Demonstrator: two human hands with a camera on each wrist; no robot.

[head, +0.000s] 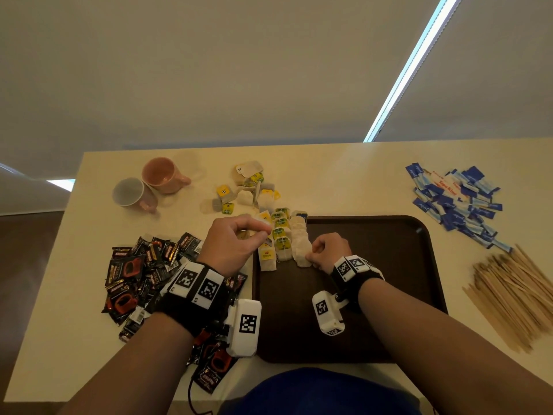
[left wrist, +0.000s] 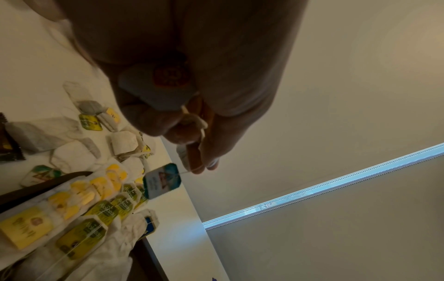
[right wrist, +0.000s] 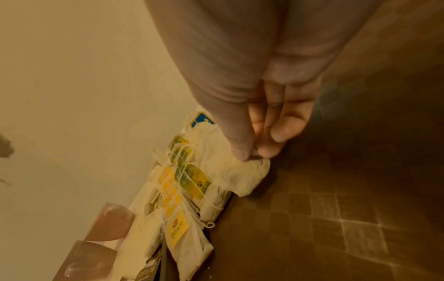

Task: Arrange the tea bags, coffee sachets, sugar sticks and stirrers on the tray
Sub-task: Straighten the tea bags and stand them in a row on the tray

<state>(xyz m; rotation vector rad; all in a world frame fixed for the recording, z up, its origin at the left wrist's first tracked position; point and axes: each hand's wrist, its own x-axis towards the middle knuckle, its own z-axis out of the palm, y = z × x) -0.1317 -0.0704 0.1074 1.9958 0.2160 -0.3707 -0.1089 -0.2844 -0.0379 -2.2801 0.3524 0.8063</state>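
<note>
A dark brown tray (head: pixel 389 280) lies in front of me. Rows of tea bags (head: pixel 282 239) with yellow and green tags run along its left edge. My left hand (head: pixel 236 235) hovers over the tray's left rim and pinches a tea bag (left wrist: pixel 153 89); its blue tag (left wrist: pixel 162 180) dangles on a string. My right hand (head: pixel 324 250) rests on the tray and pinches the near corner of a white tea bag (right wrist: pixel 242 171) in the right-hand row. Loose tea bags (head: pixel 248 187) lie behind the tray, coffee sachets (head: pixel 143 274) at the left, sugar sticks (head: pixel 457 202) and stirrers (head: pixel 514 295) at the right.
Two pink mugs (head: pixel 149 184) lie on their sides at the back left of the cream table (head: pixel 344 181). The table's far edge meets a pale roller blind (head: pixel 239 70). The tray's right part is bare.
</note>
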